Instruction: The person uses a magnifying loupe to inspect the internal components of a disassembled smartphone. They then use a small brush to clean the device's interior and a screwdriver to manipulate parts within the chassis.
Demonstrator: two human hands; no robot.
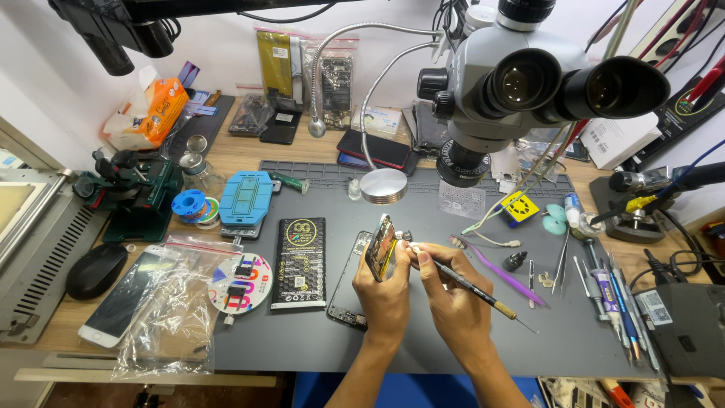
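Left hand point(385, 291): I have it closed around a small yellow-and-dark phone component point(381, 246), held upright on edge above the dark grey work mat point(302, 344), near the middle of the surface.
Right hand point(453, 298): fingers pressed together in a pinch on a thin dark-handled tool with a brass collar point(472, 288), whose tail runs out toward 4 o'clock; thumb and forefinger meet at the component's top edge.
Step in hand: I judge it to be fine work at that top edge. To do it well I would brace both wrists on the mat, keep the part steady, and apply light pressure only.
At 9 o'clock of the hands: an opened dark phone body point(349, 283) lies flat, touching the left wrist side; beside it a black rectangular packet point(299, 262).
At 3 o'clock: a purple plastic pry stick point(498, 272) and metal tweezers point(563, 261).
At 12 o'clock, farther: a round silver lamp head point(383, 186) and the grey stereo microscope point(513, 83).
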